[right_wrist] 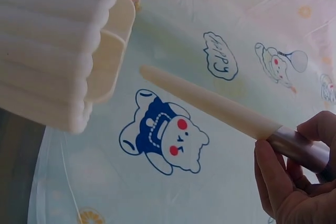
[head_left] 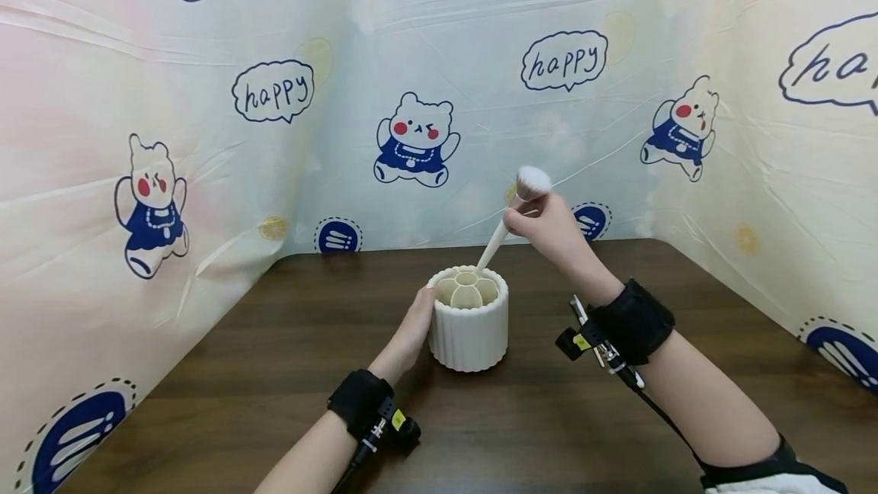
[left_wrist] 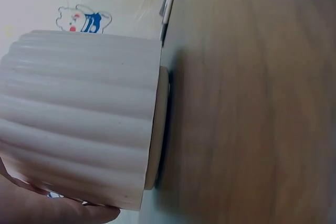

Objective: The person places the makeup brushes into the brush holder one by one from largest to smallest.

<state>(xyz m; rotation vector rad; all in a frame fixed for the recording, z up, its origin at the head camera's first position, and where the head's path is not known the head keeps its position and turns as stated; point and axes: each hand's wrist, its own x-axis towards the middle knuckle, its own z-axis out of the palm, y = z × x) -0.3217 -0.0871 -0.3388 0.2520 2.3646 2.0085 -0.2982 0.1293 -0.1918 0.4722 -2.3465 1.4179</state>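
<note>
White sleeve (head_left: 761,483) with black trim, nearest the viewer, on the right arm, well behind the right hand (head_left: 554,231). Between hand and sleeve sits a black wrist strap (head_left: 634,319) carrying a small camera; a matching band lies behind the left hand (head_left: 414,326). With thumb and fingers, the right hand pinches a makeup brush (right_wrist: 226,110) at its metallic ferrule. Pale bristles (head_left: 533,183) point upward just above this hand; the tapered cream handle slants down to its left, the tip near a holder (head_left: 469,341) and, in the right wrist view, apart from its rim. This ribbed, off-white holder stands upright on the wooden counter (head_left: 549,433), directly right of the left hand, which grips its side wall. Petal-shaped compartments (head_left: 466,296) surround a round central one, below and left of the right hand. Beyond both hands hangs a pastel backdrop (head_left: 466,52) printed with bears and "happy" bubbles.
</note>
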